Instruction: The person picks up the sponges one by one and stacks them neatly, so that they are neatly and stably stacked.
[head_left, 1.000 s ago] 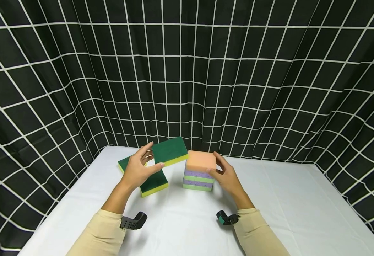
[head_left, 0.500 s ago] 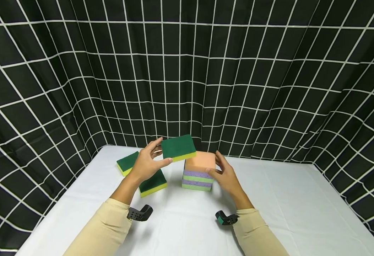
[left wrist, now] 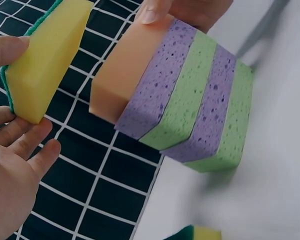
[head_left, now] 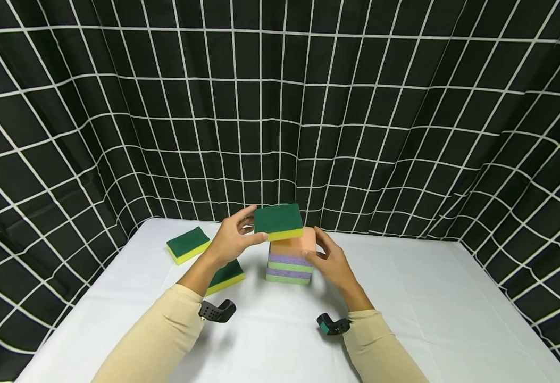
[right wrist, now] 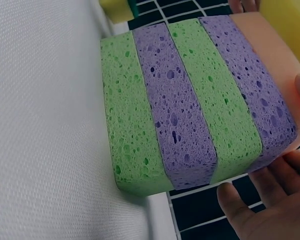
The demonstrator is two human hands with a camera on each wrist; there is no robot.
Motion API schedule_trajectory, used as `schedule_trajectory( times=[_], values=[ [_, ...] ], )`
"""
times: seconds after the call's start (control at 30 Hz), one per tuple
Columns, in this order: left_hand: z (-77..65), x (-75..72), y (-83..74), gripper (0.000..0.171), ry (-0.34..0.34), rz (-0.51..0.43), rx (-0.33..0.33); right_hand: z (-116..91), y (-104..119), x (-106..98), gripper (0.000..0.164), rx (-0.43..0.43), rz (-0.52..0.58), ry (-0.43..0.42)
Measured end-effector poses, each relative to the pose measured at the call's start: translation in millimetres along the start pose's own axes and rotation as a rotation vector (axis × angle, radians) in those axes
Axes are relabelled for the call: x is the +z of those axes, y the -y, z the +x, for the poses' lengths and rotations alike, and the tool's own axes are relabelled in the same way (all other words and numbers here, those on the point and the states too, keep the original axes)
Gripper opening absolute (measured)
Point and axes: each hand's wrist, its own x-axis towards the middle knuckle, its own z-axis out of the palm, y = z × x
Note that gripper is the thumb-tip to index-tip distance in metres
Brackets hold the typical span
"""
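My left hand [head_left: 234, 239] pinches a green-and-yellow scouring sponge [head_left: 277, 219] by its left end, green side up. In the head view it overlaps the top of a sponge stack; the left wrist view shows a gap between its yellow side [left wrist: 50, 60] and the stack. An orange sponge [head_left: 293, 246] tops the stack, over purple and green sponges [head_left: 288, 271] in alternating layers. My right hand [head_left: 332, 263] grips the orange sponge at its right side, thumb at the front and fingers behind. The layers line up closely in the right wrist view.
Two more green-and-yellow scouring sponges lie on the white table [head_left: 404, 308] at left: one farther back [head_left: 187, 244], one nearer [head_left: 227, 276] and partly behind my left forearm. A black curtain with a white grid [head_left: 280, 106] stands behind the table and along its sides.
My left hand has carried its scouring sponge rightward, from left of the stack to over its top. My right hand keeps its grip on the orange sponge. The view has shifted slightly.
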Motion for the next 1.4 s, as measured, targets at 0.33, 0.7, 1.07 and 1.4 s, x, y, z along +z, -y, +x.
schedule_trajectory(
  times=[0.33,0.7,1.07,1.4],
  values=[
    [16.5,8.2,7.0,0.078,0.048,0.032,-0.064,1,0,0,0.075,0.007,0.014,-0.001],
    [25.8,18.9,13.8,0.076,0.040,0.071,-0.061,2,1,0,0.074,-0.012,-0.002,0.005],
    [27.8,24.6,16.0,0.077,0.052,0.116,-0.112,1,1,0,0.071,-0.035,0.020,0.022],
    [28.3,25.2,18.7,0.077,0.079,0.105,-0.133,1,-1,0,0.073,-0.033,0.018,0.019]
  ],
)
